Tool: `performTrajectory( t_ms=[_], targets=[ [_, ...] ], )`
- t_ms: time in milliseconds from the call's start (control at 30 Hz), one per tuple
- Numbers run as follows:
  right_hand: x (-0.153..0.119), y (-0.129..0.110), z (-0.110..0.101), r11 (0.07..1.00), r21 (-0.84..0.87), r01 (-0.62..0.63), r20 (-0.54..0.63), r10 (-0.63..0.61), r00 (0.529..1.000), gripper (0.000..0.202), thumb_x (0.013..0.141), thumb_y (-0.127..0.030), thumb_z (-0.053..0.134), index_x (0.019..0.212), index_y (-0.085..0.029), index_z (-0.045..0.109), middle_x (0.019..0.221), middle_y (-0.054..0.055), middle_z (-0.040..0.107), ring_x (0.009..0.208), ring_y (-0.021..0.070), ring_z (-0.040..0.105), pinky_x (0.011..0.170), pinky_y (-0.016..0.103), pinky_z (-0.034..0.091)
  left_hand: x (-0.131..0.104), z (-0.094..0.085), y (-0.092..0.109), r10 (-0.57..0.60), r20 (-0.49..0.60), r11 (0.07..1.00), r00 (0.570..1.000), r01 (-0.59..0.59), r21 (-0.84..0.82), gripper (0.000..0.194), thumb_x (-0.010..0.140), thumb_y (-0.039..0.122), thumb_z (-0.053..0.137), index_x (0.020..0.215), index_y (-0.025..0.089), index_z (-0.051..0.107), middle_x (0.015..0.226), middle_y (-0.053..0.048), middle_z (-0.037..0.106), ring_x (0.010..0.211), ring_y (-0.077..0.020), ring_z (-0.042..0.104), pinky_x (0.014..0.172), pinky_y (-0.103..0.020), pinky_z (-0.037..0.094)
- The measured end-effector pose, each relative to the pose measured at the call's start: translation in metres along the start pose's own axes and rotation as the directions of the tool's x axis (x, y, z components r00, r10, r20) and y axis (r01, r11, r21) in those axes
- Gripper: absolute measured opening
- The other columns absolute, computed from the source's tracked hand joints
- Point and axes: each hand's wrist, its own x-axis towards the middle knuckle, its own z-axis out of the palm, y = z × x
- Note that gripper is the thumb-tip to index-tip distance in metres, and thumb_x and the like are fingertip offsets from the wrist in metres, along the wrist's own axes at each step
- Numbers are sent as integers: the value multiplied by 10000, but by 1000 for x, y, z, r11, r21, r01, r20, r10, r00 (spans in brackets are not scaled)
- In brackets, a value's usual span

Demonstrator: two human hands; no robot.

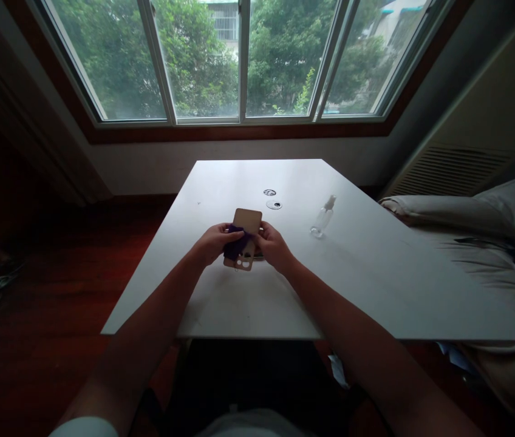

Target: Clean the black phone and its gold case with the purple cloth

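Note:
I hold a tan phone case (246, 223) above the middle of the white table (376, 279), its camera cut-out toward me. My left hand (214, 241) presses a dark purple cloth (235, 244) against the case's left lower part. My right hand (272, 246) grips the case's right edge. Both hands are closed around these things, a little above the tabletop.
A small clear spray bottle (322, 217) lies on the table to the right of my hands. Two round cable holes (272, 198) sit further back. A bed with pale bedding (480, 243) adjoins the table's right side. A wide window (239, 60) is ahead; dark wooden floor lies left.

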Motion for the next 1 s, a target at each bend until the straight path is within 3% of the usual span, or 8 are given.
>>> performTrajectory(
  t_ms=[133, 367, 667, 833, 1000],
  targets=[
    [6, -4, -10, 998, 10, 60, -230, -56, 972, 548, 796, -503, 742, 1206, -194, 550, 1032, 85, 739, 767, 222, 713, 590, 327, 601, 1, 4, -4, -38, 64, 999, 997, 36, 29, 541, 698, 261, 927, 1146, 65, 696, 1107, -214, 742, 951, -291, 745, 915, -421, 581],
    [4, -14, -15, 993, 23, 112, -301, -100, 948, 526, 833, -480, 704, 1267, -206, 586, 1048, 75, 732, 800, 224, 709, 602, 319, 600, -3, 12, 4, -100, 43, 992, 994, 96, 83, 590, 659, 212, 950, 1160, 68, 674, 1124, -219, 739, 1003, -312, 736, 968, -447, 558],
    [3, -20, -17, 996, -85, 28, -113, -38, 993, 601, 818, -499, 726, 1334, -213, 610, 1068, 74, 742, 810, 236, 718, 593, 323, 608, -9, 4, 13, -191, 17, 956, 981, 182, 231, 757, 610, 241, 972, 1247, 91, 591, 1029, -197, 757, 947, -332, 746, 881, -472, 581],
    [1, -25, -17, 995, -100, -32, -45, 27, 999, 618, 818, -483, 739, 1359, -217, 603, 1106, 90, 748, 824, 238, 723, 623, 336, 615, -11, 3, 14, -203, 12, 956, 979, 195, 220, 812, 581, 274, 988, 1265, 97, 587, 1047, -193, 748, 971, -337, 739, 888, -469, 584],
    [-4, -22, -11, 993, -104, -57, 138, 71, 988, 589, 854, -426, 725, 1386, -205, 604, 1206, 92, 725, 991, 251, 708, 821, 365, 616, -7, -4, 12, -158, -67, 973, 985, 167, 160, 827, 572, 296, 994, 1259, 74, 591, 1104, -221, 726, 984, -337, 727, 850, -436, 594]
  ],
)
